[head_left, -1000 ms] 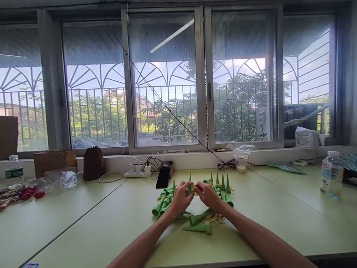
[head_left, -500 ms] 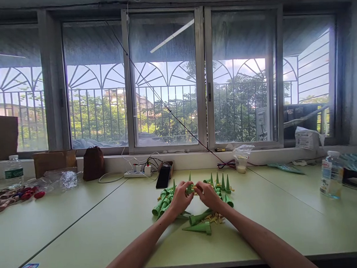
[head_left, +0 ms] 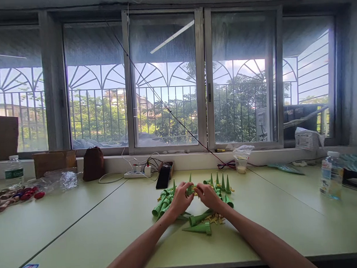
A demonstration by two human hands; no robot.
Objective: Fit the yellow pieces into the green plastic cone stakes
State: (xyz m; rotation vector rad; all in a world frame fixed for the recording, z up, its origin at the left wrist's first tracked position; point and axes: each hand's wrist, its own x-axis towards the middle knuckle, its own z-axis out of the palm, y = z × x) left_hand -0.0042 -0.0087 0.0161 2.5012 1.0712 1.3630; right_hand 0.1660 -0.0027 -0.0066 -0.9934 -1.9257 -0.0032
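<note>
Green cone: upright, tip up, in front of me above the middle of the cluster of cones. My left hand has it pinched between curled thumb and fingers, closed around its body. My right hand is bent in from the other side, thumb and fingertips drawn nearly together just beside the cone; whether they have hold of a small part, I cannot tell.

Under and beside the left wrist: a pile of lying cones, some with hollow wide ends facing me; interiors too small to read. Beyond the right hand: a group of standing cones, small yellow bits at their bases. Between my forearms: a lying cone, near loose yellow pieces.

Containers, further out. Small box: dark items inside, indistinct; phone leaning at its front. Cup: pale contents low down, clear plastic bag bunched over the top. Right-side bottle: capped, clear, labelled, liquid inside. Left-side bottle: capped, green label, level unclear. Cardboard box: contents hidden. Brown pouch: upright, contents hidden.
</note>
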